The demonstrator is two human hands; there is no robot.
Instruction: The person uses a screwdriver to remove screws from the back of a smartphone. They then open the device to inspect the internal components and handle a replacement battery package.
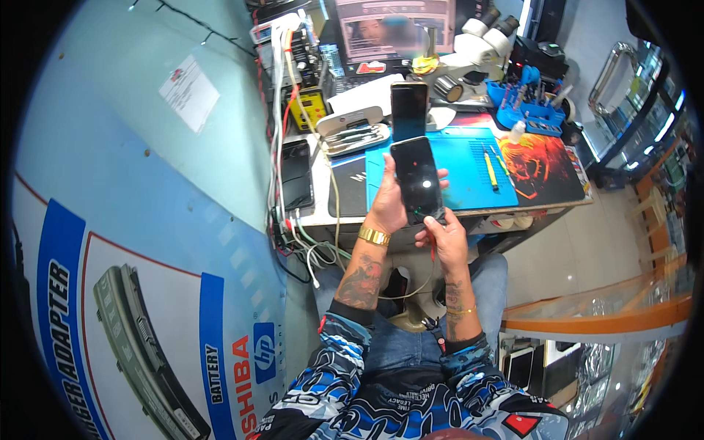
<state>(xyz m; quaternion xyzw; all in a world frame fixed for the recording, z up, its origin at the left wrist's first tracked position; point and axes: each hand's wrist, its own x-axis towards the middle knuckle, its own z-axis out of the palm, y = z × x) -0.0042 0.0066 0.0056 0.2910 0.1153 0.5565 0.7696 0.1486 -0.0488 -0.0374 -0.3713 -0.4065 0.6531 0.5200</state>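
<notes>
Black glass faces up on the phone point(418, 176), held at the centre of the frame, its lower end reaching the front edge of the desk point(320, 192) in this view. The left hand point(390, 198) cradles it, thumb along the left side, fingertips showing past the right; the right hand point(447, 238) pinches its lower right corner. Another phone point(409, 103) sits just past its top end; whether they touch cannot be told. Rightward, open blue mat point(466, 165) runs to a yellow tool point(490, 171). At upper left, cables point(277, 95) crowd the desk's side near the wall point(220, 161).
</notes>
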